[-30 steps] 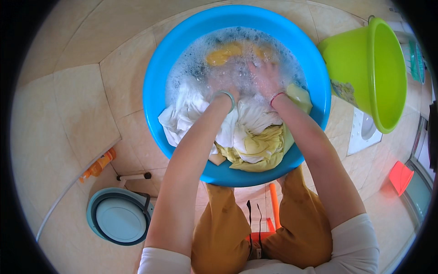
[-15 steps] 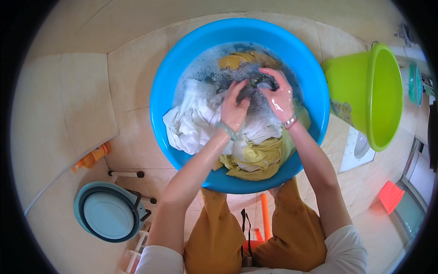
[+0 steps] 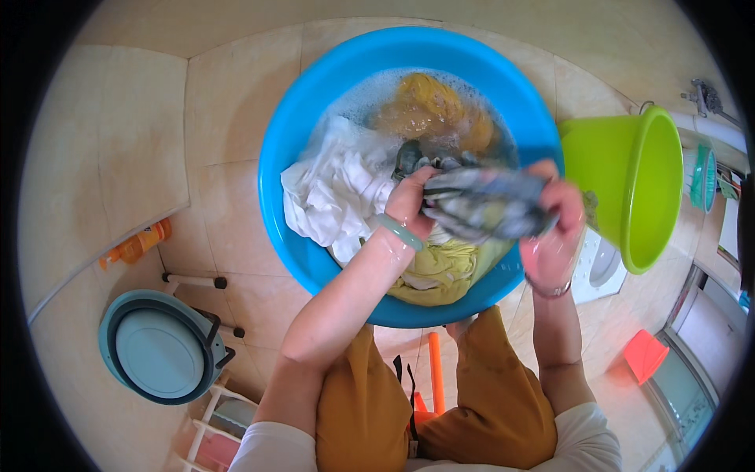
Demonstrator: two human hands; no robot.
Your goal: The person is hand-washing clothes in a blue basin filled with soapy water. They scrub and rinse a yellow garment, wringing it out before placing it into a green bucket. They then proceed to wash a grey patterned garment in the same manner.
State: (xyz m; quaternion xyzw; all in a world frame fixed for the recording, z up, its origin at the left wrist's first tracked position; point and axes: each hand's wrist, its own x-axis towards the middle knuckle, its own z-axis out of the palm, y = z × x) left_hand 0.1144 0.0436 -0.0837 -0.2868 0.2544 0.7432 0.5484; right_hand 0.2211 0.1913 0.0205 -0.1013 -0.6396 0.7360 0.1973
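A dark, multicoloured patterned cloth (image 3: 484, 206) is stretched between my hands above the big blue basin (image 3: 277, 118), blurred by motion. My left hand (image 3: 412, 198) is closed around its left end. The fingers of my right hand (image 3: 555, 224) curl about its right end, near the basin's right rim. Below and left of the cloth lies a white garment (image 3: 318, 193), half out of the soapy water. A yellow-green garment (image 3: 440, 271) rests at the near side of the basin. Mustard-coloured fabric (image 3: 432, 102) floats at the far side.
A lime-green bucket (image 3: 621, 161) stands tilted right of the basin, beside a white floor fixture (image 3: 602, 267). At the left are a grey-blue folding basin (image 3: 161, 358) and an orange bottle (image 3: 141, 241). A red-orange piece (image 3: 646, 355) is at the lower right.
My hands have come up from the suds with the patterned cloth; my right hand has moved right and nearer. The mustard fabric shows more above the water. The view has shifted slightly.
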